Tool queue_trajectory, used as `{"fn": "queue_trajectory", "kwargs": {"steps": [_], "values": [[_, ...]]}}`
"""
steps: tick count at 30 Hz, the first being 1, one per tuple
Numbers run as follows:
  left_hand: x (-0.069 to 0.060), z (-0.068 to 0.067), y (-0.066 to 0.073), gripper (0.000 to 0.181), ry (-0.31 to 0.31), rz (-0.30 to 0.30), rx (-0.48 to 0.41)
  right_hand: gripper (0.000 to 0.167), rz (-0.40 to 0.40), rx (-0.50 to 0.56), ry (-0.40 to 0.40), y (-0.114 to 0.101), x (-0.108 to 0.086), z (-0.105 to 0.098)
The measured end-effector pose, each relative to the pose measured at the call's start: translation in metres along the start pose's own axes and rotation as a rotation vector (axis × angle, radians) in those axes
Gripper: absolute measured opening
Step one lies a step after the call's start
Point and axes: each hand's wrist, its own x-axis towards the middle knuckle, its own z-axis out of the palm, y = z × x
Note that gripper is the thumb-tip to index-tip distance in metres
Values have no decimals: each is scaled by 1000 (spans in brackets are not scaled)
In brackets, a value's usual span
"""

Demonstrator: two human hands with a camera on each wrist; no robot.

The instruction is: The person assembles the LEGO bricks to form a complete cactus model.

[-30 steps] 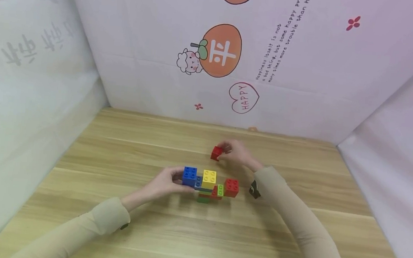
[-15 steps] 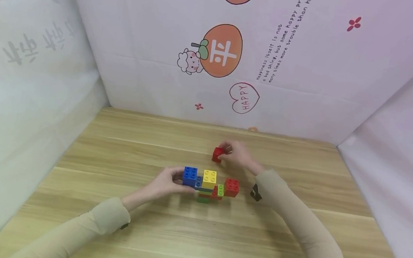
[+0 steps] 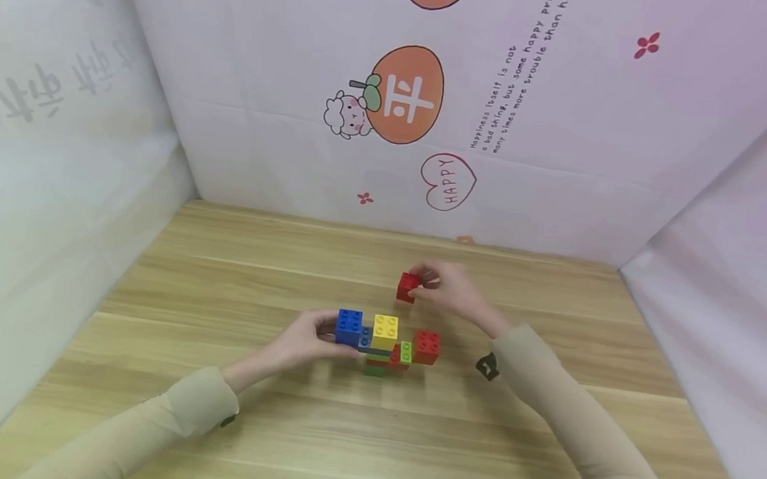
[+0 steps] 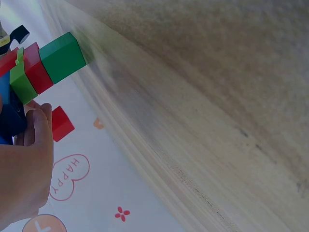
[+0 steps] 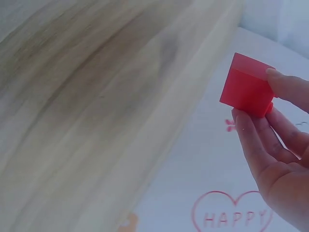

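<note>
My left hand (image 3: 309, 337) grips a blue building brick (image 3: 348, 329) at the left end of a joined brick structure. Beside it on the structure are a yellow brick (image 3: 385, 332), a light green piece (image 3: 405, 352) and, at the right end, a red brick (image 3: 426, 347). A green brick (image 4: 63, 58) forms the bottom, with a red layer (image 4: 36, 68) joined to it. Farther back, my right hand (image 3: 453, 290) pinches a separate red brick (image 5: 247, 86) between thumb and fingers. That brick's studs point toward the palm in the right wrist view.
The wooden tabletop (image 3: 366, 443) spreads around both hands. A printed white cloth (image 3: 281, 154) stands behind it, with more cloth walls at left (image 3: 61, 166) and right (image 3: 746, 324). A dark object (image 3: 487, 366) shows at the right sleeve.
My right hand and forearm have shifted slightly to the right with the red brick. My left hand keeps its grip, and the structure stays nearly in place.
</note>
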Motion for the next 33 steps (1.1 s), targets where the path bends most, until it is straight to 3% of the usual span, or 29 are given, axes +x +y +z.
{"fn": "queue_trajectory", "kwargs": {"steps": [12, 33], "values": [[-1, -1, -1, 59, 7, -4, 7, 32, -138, 17, 57, -29, -28, -18], [-1, -1, 1, 58, 2, 20, 17, 34, -323, 57, 74, -72, -66, -35]]}}
